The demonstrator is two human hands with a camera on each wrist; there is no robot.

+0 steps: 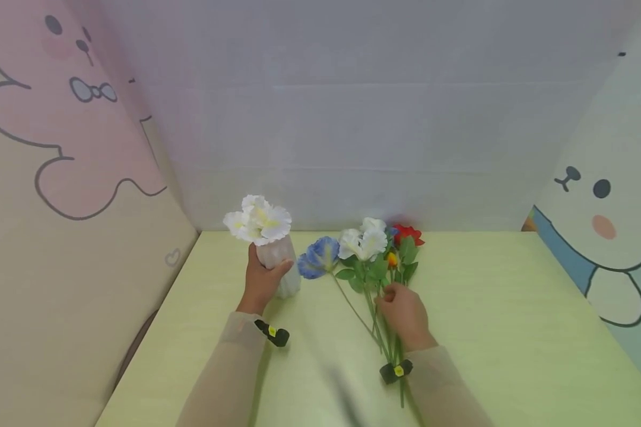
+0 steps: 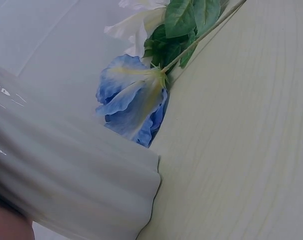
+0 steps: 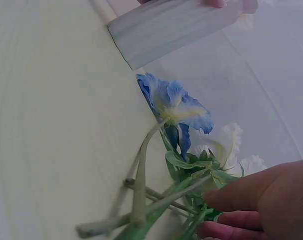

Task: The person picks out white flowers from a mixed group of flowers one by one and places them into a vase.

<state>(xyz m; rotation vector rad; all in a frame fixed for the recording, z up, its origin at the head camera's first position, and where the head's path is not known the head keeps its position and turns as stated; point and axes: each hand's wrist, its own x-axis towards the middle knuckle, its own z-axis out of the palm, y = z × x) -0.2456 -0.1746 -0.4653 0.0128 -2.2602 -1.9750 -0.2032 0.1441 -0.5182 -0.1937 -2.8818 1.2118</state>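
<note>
My left hand grips a white ribbed vase, tilted a little, with a white ruffled flower at its mouth. In the left wrist view the glossy vase fills the lower left. To its right, several artificial flowers lie bunched: a blue flower, white flowers, a red flower and a small orange bud. Over their stems is my right hand, thumb and curled fingers pinching at a green stem; which flower it belongs to is hidden.
A pale yellow-green table lies under everything. Behind it stands a plain pale wall. Cartoon-printed panels close off the left and right sides. Crossed stems lie beside the right hand, some running towards the near edge.
</note>
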